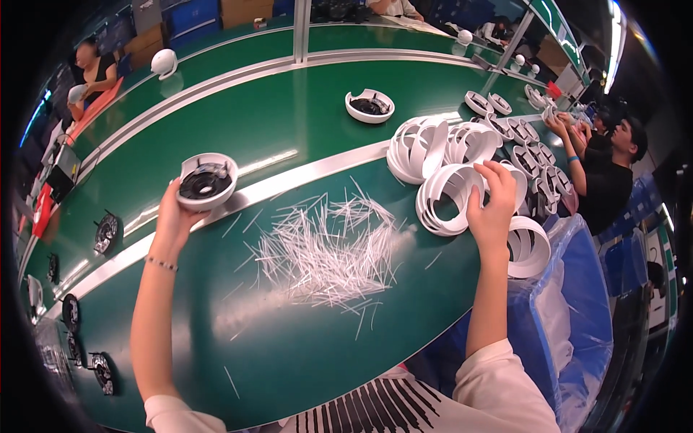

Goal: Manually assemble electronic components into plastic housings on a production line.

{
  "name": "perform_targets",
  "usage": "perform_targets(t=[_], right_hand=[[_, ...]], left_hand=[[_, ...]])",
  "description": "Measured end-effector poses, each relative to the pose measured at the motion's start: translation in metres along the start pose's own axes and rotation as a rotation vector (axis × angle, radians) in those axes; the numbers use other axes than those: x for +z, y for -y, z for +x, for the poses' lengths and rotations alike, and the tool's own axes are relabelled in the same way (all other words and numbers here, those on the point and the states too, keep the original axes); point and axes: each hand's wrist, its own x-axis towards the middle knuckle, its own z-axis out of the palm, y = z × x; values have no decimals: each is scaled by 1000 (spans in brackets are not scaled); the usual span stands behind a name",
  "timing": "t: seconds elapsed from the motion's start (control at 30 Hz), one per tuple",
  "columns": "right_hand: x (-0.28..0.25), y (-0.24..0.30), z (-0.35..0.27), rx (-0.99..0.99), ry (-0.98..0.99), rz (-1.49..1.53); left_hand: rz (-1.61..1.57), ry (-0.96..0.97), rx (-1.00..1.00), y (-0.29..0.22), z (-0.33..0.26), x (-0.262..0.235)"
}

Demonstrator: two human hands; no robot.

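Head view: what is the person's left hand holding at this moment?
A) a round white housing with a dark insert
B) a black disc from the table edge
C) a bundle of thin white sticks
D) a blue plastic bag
A: the left hand grips a round white housing with a dark insert at the silver strip, while the thin white sticks lie loose on the green table.

Thin sticks [328, 249] lie on the table [289, 346], ring stacks [447, 173] to their right.

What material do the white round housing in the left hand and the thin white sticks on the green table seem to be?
White round housing: probably moulded plastic, smooth, slightly glossy, with a dark insert. Thin white sticks: likely plastic, matte, straight; too small to be sure.
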Motion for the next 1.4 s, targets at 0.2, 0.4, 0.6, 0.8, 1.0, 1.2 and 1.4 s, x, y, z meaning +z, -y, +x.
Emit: perform_targets(t=[0.2,0.4,0.6,0.8,1.0,1.2,1.4], right_hand=[[28,-40,1,-35,137,-81],[31,-67,9,-79,189,-57],[-3,-72,17,-143,211,-50],[-55,-33,4,-156,-24,-140],[-60,57,-10,-297,50,206],[-30,166,-32,-209,530,640],[-7,180,-80,-78,806,734]], left_hand=[[-8,130,-19,6,58,51],[367,-69,43,-3,81,38],[1254,-551,700,-65,79,-117],[1389,-595,208,-84,45,-244],[1208,-728,179,-66,37,-223],[912,-673,437,-56,13,-211],[380,-403,571,-2,-87,-104]])
